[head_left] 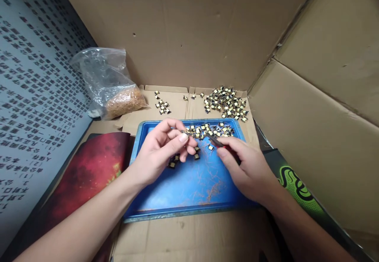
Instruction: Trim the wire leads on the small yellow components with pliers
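Note:
My left hand [168, 141] is over the blue tray [166, 193], thumb and forefinger pinched on a small transformer, mostly hidden by the fingertips. My right hand [245, 163] is closed around a pair of pliers [217, 141] with dark pointed jaws and a bit of red on the handle. The jaws point left toward my left fingertips, a short gap apart. Along the tray's far side lies a row of small yellow-and-black transformers [222, 129] with thin wire ends. Several more lie below my left fingers. Copper wire clippings [216, 191] are scattered in the tray's right half.
Behind the tray, a heap of transformers [226, 102] sits on cardboard at right, with a smaller group [162, 107] at left. A clear plastic bag [118, 92] holds copper-coloured wire bits. Cardboard walls [183, 29] enclose the back and right; a printed sheet [35, 68] stands left.

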`<move>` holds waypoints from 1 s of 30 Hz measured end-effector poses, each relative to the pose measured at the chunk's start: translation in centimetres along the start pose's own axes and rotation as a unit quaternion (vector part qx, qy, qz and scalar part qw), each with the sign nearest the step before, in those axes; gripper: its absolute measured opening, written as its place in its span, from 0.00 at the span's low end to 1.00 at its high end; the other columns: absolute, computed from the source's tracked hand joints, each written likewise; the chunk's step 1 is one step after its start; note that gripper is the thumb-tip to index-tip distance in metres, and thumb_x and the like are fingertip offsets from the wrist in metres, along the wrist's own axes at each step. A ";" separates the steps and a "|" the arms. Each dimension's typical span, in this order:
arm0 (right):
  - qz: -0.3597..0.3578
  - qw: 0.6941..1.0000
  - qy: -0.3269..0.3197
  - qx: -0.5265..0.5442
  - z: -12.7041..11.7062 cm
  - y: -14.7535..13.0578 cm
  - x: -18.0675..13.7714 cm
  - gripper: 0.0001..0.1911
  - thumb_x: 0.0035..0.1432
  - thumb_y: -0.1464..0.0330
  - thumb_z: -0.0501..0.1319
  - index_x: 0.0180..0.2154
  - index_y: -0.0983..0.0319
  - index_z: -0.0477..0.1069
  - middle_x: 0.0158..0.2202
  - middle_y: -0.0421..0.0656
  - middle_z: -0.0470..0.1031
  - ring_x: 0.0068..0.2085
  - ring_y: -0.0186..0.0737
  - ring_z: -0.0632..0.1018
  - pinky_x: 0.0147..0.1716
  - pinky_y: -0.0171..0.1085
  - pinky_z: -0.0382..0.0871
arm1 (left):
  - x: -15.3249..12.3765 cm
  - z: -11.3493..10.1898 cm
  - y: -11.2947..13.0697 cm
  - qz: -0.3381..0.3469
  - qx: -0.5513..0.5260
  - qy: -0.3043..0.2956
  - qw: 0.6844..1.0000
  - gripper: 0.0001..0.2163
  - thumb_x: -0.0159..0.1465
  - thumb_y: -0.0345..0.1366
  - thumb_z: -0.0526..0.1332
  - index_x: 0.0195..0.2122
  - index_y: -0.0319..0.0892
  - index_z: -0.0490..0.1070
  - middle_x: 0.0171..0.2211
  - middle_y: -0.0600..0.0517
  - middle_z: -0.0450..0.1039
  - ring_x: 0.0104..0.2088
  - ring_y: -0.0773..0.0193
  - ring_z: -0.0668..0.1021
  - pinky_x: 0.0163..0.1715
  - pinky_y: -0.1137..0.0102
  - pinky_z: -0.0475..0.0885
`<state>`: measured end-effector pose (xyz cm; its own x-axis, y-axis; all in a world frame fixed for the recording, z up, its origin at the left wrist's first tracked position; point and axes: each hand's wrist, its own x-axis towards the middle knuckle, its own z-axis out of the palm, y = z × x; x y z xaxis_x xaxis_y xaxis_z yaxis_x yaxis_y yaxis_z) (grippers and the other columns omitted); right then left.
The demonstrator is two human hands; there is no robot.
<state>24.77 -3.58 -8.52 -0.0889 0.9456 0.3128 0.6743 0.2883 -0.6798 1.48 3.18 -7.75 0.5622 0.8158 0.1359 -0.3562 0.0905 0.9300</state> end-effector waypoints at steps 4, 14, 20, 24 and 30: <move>-0.050 0.999 0.014 -0.004 1.0 -0.5 -0.5 0.09 0.74 0.66 0.57 0.49 0.61 0.74 0.45 0.44 0.80 0.45 0.41 0.79 0.47 0.39 0.70 | 0.3 0.0 -0.3 -0.010 -0.002 0.009 1.000 0.08 0.73 0.34 0.65 0.47 0.41 0.67 0.37 0.50 0.82 0.32 0.69 0.82 0.28 0.78 0.75; -0.031 0.998 0.019 0.051 1.3 -2.0 -0.7 0.12 0.75 0.66 0.55 0.44 0.59 0.76 0.31 0.37 0.79 0.30 0.33 0.78 0.31 0.33 0.68 | -0.3 0.7 -0.5 -0.011 0.000 -0.033 0.999 0.06 0.73 0.34 0.65 0.45 0.41 0.68 0.37 0.51 0.80 0.35 0.69 0.81 0.29 0.78 0.76; 0.042 0.998 0.054 0.003 0.1 -0.7 -0.1 0.18 0.76 0.62 0.53 0.34 0.60 0.74 0.26 0.39 0.75 0.26 0.36 0.75 0.29 0.37 0.65 | -0.7 0.7 0.4 0.004 0.006 -0.049 0.999 0.05 0.73 0.31 0.65 0.45 0.42 0.69 0.37 0.51 0.80 0.35 0.70 0.81 0.30 0.79 0.77; -0.020 0.998 0.054 -0.016 -0.2 0.2 0.1 0.11 0.74 0.64 0.58 0.44 0.61 0.77 0.38 0.43 0.82 0.39 0.40 0.81 0.40 0.38 0.71 | -0.6 0.6 0.6 -0.010 0.009 -0.036 0.999 0.06 0.73 0.33 0.65 0.47 0.42 0.68 0.35 0.53 0.80 0.32 0.71 0.81 0.28 0.80 0.76; -0.121 0.992 0.036 0.003 0.2 -0.5 -0.3 0.09 0.73 0.69 0.58 0.50 0.62 0.75 0.43 0.44 0.81 0.44 0.39 0.79 0.47 0.38 0.71 | -0.4 0.5 0.3 -0.045 0.024 -0.030 0.998 0.09 0.73 0.36 0.66 0.46 0.41 0.67 0.34 0.53 0.79 0.30 0.72 0.79 0.26 0.81 0.74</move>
<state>24.31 -4.00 -8.46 -0.1953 0.8355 0.5136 0.6347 0.5069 -0.5833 1.55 2.54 -7.38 0.6342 0.7700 0.0698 -0.2673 0.1337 0.9543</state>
